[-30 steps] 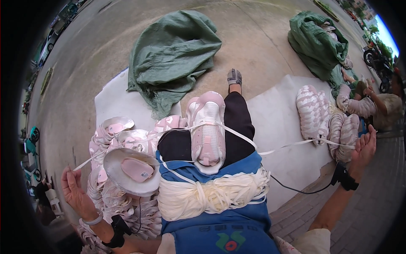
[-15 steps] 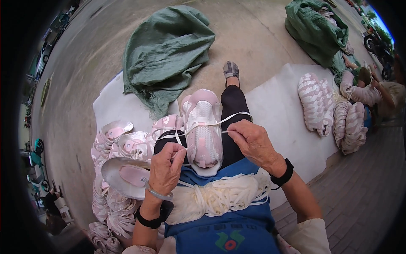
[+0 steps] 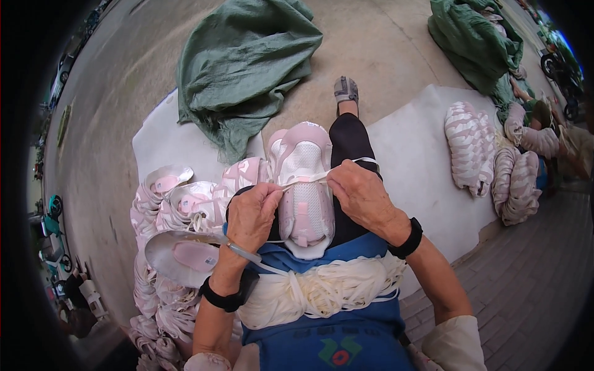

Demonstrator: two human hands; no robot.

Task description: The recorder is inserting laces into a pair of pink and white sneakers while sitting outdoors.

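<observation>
A pink and white sneaker upper [image 3: 303, 207] lies across my lap, its pink toe pointing away from me. A white shoelace [image 3: 305, 179] runs over its middle. At the left side of the upper, my left hand [image 3: 253, 213] pinches the lace between thumb and fingers. On the right side my right hand [image 3: 357, 191] pinches the lace too, with part of it trailing beyond the knuckles. Both hands are just above the upper's surface. A thick bundle of cream laces [image 3: 328, 287] rests on my blue apron [image 3: 346, 331], close to my body.
Several pink and white uppers [image 3: 170, 213] are piled at my left, one with a silvery lining [image 3: 162, 256]. A green sack [image 3: 247, 68] lies ahead on a white sheet [image 3: 402, 154]. Bundled uppers [image 3: 470, 148] and another green sack [image 3: 473, 52] are at right, near another person [image 3: 575, 145].
Both hands have moved closer together and slightly upward over the upper. The lace now spans a shorter gap between them. The whole view has shifted slightly.
</observation>
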